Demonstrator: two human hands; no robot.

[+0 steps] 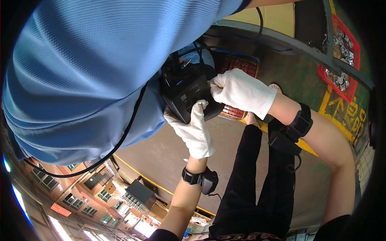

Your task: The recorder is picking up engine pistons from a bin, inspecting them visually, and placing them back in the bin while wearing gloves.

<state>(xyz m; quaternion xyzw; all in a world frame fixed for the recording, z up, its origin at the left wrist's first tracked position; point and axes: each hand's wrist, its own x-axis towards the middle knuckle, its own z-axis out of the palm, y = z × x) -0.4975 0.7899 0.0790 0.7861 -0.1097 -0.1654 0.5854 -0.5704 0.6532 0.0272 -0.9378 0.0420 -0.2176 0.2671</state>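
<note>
A black box-shaped device [188, 93] with a round vented grille and a small blue light sits against the blue shirt [92, 68] of another person close in front of me. My left hand [192, 127], in a white glove, grips the lower edge of the device, its thumb lying over the face near the grille. My right hand [241, 91], also gloved in white, is closed at the device's right side. Its fingertips are curled, and whatever they pinch is hidden. Dark cables run up from the top of the device.
A black cable [134, 110] loops across the blue shirt. Beneath the device is a red-brown woven seat [237, 112]. A grey metal frame [289, 40] crosses the upper right, near a red basket [349, 90] of small metal parts. Yellow markings line the floor.
</note>
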